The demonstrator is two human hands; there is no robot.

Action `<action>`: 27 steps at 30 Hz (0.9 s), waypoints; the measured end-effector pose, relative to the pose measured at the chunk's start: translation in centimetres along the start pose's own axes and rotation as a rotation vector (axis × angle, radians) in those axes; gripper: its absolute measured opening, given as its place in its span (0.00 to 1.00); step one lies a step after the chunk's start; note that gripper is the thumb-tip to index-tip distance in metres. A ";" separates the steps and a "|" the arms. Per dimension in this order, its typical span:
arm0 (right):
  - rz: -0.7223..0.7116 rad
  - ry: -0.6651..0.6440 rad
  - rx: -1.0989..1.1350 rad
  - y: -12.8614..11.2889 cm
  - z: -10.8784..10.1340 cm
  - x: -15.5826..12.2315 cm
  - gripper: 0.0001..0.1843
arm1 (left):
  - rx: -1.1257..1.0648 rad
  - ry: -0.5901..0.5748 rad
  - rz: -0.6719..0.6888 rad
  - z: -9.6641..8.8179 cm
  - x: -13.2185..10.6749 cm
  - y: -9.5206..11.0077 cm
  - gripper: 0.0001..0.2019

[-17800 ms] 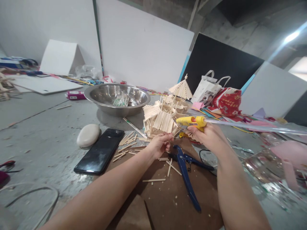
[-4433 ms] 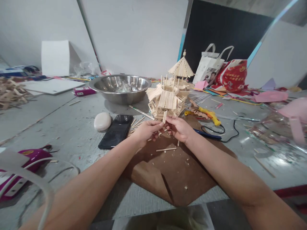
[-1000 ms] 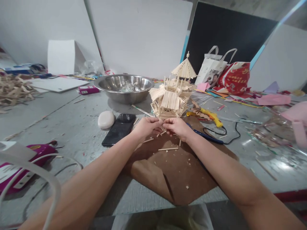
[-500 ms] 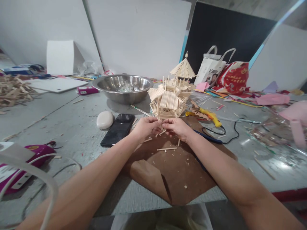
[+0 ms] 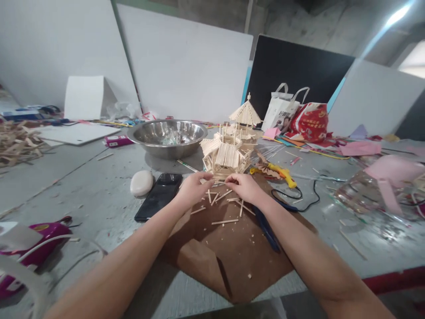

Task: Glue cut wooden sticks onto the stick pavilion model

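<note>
A small pavilion model (image 5: pixel 229 155) made of pale wooden sticks stands upright in front of me, with a pointed roof on a tower behind. Just before its base, my left hand (image 5: pixel 195 189) is closed, thumb and fingers curled together. My right hand (image 5: pixel 245 188) faces it, its fingertips pinched near the model's lower front. A thin pale stick lies between the two sets of fingertips; whether either hand grips it cannot be made out. Several loose wooden sticks (image 5: pixel 225 221) are scattered below on brown paper (image 5: pixel 239 261). A dark blue-handled tool (image 5: pixel 267 232) lies partly under my right forearm.
Left of the model are a steel basin (image 5: pixel 168 150), a black phone (image 5: pixel 157 199) and a white rounded case (image 5: pixel 141 183). To the right lie a yellow glue gun (image 5: pixel 282 173) with its cord and a clear plastic container (image 5: pixel 357 190). A purple power strip (image 5: pixel 43 235) sits at left.
My hands have moved apart from nearly touching, uncovering more loose sticks between and below them. The view has tilted up and shifted slightly right; the model stands as before.
</note>
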State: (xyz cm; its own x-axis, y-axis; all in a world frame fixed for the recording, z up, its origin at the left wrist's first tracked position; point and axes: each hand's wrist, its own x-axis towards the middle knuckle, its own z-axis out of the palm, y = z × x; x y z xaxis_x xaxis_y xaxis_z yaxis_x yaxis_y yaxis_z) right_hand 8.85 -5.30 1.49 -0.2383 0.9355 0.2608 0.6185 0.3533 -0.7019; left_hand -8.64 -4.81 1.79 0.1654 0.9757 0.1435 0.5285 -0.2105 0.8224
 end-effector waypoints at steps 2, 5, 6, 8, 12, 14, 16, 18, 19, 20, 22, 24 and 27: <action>-0.052 -0.032 -0.060 -0.6 -1.0 0.1 0.06 | 0.071 -0.085 0.104 -0.4 0.2 1.1 0.13; -0.106 -0.077 -0.116 -1.1 -2.5 0.2 0.07 | 0.111 -0.195 0.203 -0.6 0.8 2.6 0.10; -0.118 -0.090 -0.126 -1.1 -3.0 0.2 0.07 | 0.106 -0.221 0.217 -0.6 1.1 2.9 0.09; -0.131 -0.111 -0.141 -1.1 -4.0 0.2 0.07 | 0.077 -0.264 0.232 -0.4 1.7 3.4 0.08; -0.130 -0.118 -0.187 -1.0 -5.9 0.1 0.08 | -0.025 -0.286 0.261 0.9 2.3 4.0 0.07; -0.133 -0.102 -0.181 -0.8 -6.5 0.1 0.07 | -0.109 -0.294 0.219 2.1 2.2 4.1 0.09; -0.137 -0.090 -0.146 -0.5 -7.0 0.2 0.07 | -0.253 -0.309 0.104 3.5 1.9 4.0 0.11; -0.121 -0.050 -0.099 0.0 -7.2 0.5 0.07 | -0.499 -0.307 -0.038 5.0 1.6 3.8 0.11; -0.099 -0.004 -0.075 0.4 -7.3 0.7 0.08 | -0.616 -0.290 -0.085 5.6 1.6 3.7 0.11; -0.072 0.047 -0.048 0.7 -7.3 0.9 0.10 | -0.715 -0.277 -0.137 6.2 1.6 3.6 0.11; -0.027 0.136 0.002 1.4 -7.4 1.2 0.14 | -0.870 -0.252 -0.226 7.1 2.0 3.3 0.10; -0.008 0.137 0.029 1.9 -7.6 1.5 0.14 | -0.980 -0.229 -0.305 7.6 2.7 3.2 0.10; 0.008 0.078 0.005 2.6 -8.0 1.4 0.12 | -1.110 -0.218 -0.363 8.2 3.6 3.2 0.09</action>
State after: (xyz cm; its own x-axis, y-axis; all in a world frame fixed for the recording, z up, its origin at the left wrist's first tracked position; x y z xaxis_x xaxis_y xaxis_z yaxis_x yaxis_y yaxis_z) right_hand 16.06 -3.05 5.31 -0.1739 0.9360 0.3062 0.6166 0.3459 -0.7073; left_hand 0.43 -2.41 0.43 0.3496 0.9142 -0.2049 -0.4192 0.3482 0.8385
